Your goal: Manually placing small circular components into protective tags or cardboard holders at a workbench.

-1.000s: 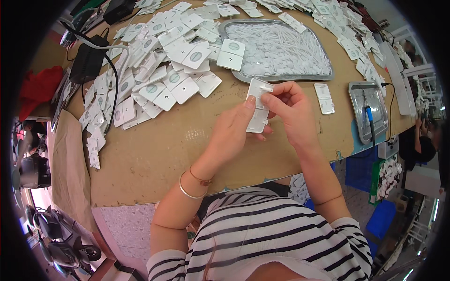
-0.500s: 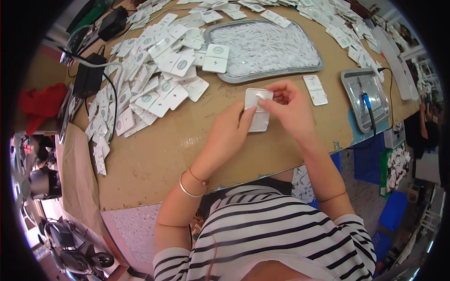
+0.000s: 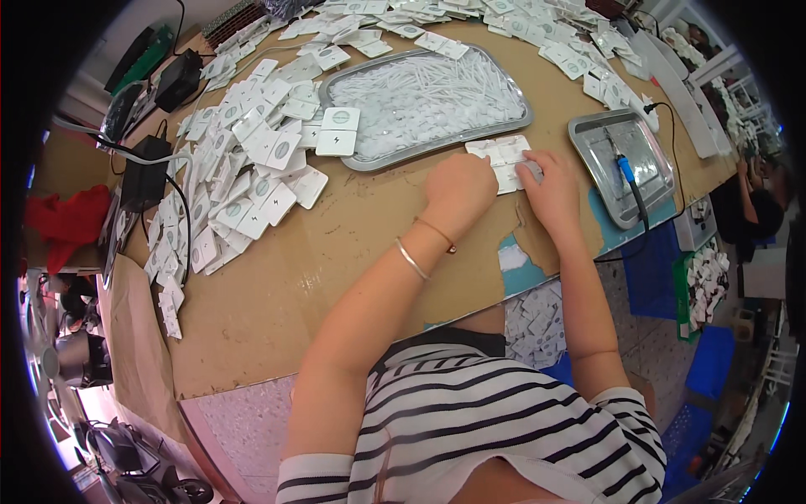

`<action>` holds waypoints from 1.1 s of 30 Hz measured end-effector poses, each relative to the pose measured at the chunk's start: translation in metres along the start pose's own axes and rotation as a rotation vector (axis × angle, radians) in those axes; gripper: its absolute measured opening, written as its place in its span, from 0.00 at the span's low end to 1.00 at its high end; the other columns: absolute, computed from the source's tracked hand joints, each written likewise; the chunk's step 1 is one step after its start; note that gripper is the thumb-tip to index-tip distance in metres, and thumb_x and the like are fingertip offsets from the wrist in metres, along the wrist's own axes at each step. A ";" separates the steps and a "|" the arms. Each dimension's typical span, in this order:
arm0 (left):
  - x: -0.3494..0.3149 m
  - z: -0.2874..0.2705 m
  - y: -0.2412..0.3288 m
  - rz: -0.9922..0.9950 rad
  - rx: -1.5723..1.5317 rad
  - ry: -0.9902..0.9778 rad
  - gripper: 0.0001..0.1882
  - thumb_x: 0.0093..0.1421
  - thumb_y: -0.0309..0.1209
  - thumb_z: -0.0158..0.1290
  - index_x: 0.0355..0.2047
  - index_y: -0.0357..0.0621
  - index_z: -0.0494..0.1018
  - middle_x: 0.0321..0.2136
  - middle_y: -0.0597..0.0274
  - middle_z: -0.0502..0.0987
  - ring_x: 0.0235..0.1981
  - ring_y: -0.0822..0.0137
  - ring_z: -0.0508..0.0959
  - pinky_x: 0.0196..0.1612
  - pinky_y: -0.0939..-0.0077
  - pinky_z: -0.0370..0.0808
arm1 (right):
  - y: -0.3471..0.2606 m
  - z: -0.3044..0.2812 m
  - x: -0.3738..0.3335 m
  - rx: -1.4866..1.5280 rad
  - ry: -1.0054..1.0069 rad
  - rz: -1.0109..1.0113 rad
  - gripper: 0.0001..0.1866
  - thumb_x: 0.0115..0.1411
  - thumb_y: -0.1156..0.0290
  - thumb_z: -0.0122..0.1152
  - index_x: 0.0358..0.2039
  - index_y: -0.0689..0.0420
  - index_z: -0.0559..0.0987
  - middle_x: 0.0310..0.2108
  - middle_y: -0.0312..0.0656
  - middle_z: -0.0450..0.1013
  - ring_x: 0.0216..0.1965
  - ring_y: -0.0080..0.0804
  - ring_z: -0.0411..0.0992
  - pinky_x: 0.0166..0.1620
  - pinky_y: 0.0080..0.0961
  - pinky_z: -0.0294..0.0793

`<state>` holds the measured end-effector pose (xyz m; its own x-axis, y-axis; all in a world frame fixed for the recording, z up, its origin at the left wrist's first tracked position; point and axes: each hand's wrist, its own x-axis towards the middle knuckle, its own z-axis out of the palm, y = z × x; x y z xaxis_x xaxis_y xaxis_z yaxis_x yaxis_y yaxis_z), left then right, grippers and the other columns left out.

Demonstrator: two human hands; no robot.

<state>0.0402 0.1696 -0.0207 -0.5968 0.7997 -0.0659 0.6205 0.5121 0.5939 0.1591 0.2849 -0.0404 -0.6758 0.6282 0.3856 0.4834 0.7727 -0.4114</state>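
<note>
Right hand palm-down at white plates

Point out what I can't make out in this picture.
All in the head view:
- Left hand: its fingertips are mostly hidden behind the back of the hand.
- White plastic plates by the hands: their undersides face away from the camera.
- Small white bits beyond: too small and jumbled to tell single shapes.
- Other person, far right: small and blurred near the dark rim.

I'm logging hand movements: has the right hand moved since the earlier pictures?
Yes: the right hand has moved rightward, closer to the small metal tray holding the blue-handled tool.
</note>
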 end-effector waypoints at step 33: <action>-0.058 -0.120 -0.107 -0.131 -1.643 0.034 0.19 0.62 0.28 0.48 0.51 0.34 0.59 0.45 0.55 0.70 0.46 0.60 0.73 0.44 0.64 0.77 | -0.081 0.051 0.109 0.649 -0.310 0.015 0.10 0.55 0.72 0.60 0.36 0.62 0.79 0.31 0.38 0.76 0.32 0.18 0.71 0.37 0.17 0.69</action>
<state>-0.0523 0.0306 0.0159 -0.6225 0.7622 -0.1776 -0.5885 -0.3062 0.7483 0.0175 0.2862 -0.0070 -0.8451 0.5089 0.1640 0.1307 0.4939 -0.8596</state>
